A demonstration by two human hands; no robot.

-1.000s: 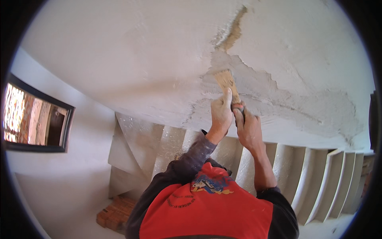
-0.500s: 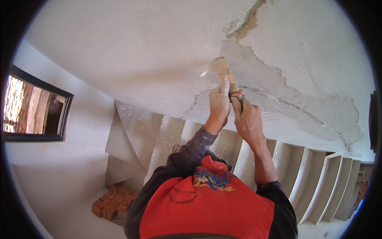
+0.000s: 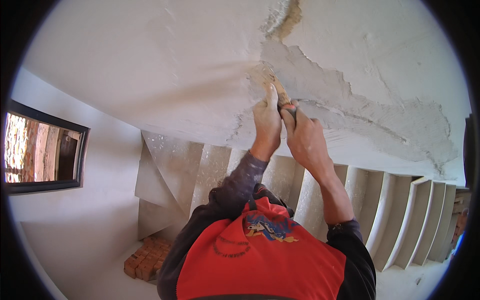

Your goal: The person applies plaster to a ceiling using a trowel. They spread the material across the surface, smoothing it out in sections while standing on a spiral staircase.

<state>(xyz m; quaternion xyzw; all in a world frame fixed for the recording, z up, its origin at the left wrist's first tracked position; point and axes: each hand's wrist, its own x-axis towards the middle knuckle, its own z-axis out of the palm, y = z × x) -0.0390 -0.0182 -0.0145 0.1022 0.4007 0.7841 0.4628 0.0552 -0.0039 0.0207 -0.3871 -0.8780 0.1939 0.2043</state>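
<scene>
A putty knife [image 3: 270, 79] with a broad, tan, plaster-smeared blade lies against the white wall surface, at the left edge of a rough grey plaster patch [image 3: 325, 82]. My right hand [image 3: 306, 137] is closed round its handle, of which a bit of red and dark grey shows. My left hand [image 3: 267, 120] grips the blade from the left, its thumb stretched along the face; its other fingers are mostly hidden. Dust whitens both hands. From the patch's top a broken, brownish crack [image 3: 286, 24] runs upward, and a thinner ragged line crosses the patch toward the lower right.
Beneath my arms a pale, speckled staircase [image 3: 350, 200] runs across to the right. A dark-framed window [image 3: 82, 150] is in the left wall. Stacked orange bricks [image 3: 146, 257] stand on the floor at the lower left.
The view has turned slightly, so the crack and patch sit further left. Both hands and the putty knife have shifted a little up and left in view; the blade's angle has changed, and both grips persist.
</scene>
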